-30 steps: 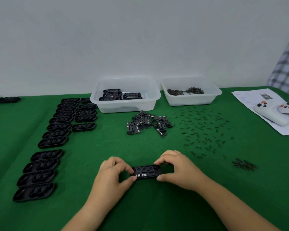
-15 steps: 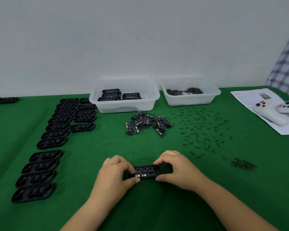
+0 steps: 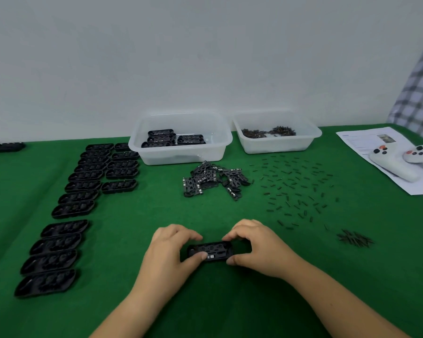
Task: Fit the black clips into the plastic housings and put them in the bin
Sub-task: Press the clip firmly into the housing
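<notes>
1. The housing point(image 3: 210, 252) lies low over the green table point(image 3: 205, 301), near the front edge and between both hands; the left hand point(image 3: 167, 252) pinches its left end, thumb on the near rim and fingers curled over the far rim; the right hand point(image 3: 259, 247) grasps the right end the same way.
2. A black clip seems to sit inside the housing, with small pale contacts showing near the left thumb; whether it is fully seated cannot be told.
3. By its look the housing is a light, stiff moulded shell; it should not bend under a firm pinch, yet thin walls may crack if squeezed at mid-span; the rounded ends are the safe places to hold.
4. The clip looks thin and springy; press it flat with the thumb pads along its edges, not on the contacts.
5. Glossy plastic may slip between fingers; a grip across the long rims is steadier for the lift.
6. The bin point(image 3: 181, 139), well beyond the hands and behind the loose pile of clips point(image 3: 213, 179), already holds a few finished housings; empty housings point(image 3: 66, 215) lie in rows at the left.
</notes>
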